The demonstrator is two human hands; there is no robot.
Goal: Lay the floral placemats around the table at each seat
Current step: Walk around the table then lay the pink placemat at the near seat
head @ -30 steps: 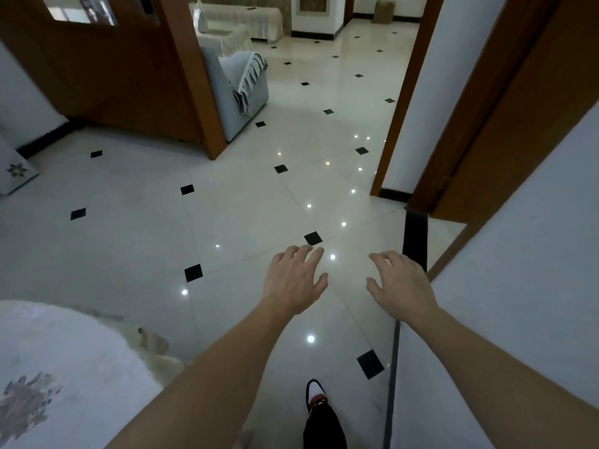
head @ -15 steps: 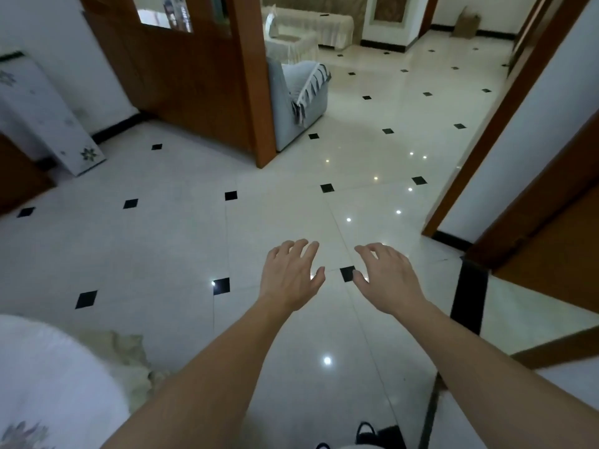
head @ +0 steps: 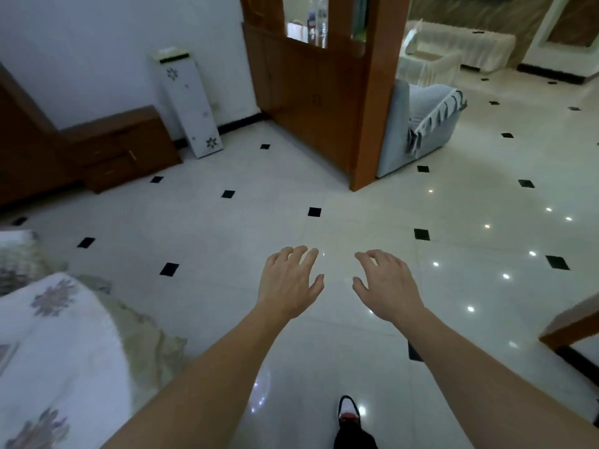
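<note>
Shoe (head: 348, 413) at 6 o'clock on the glossy tiled floor (head: 227, 241), and open floor is running ahead from 11 to 2. The table (head: 110, 338) rim is curving in at 8 o'clock. A wooden edge (head: 570, 322) is intruding at 4.

We are holding both arms out, palms down. Left hand (head: 288, 283) and right hand (head: 385, 286) are empty, fingers loosely spread, side by side and apart.

The table's white covering (head: 64, 367) is showing purple flower prints; we cannot tell placemat from cloth.

Farther off: low cabinet (head: 123, 147) at 10, wooden partition (head: 369, 124) at 12, grey armchair (head: 424, 124) at 1.
</note>
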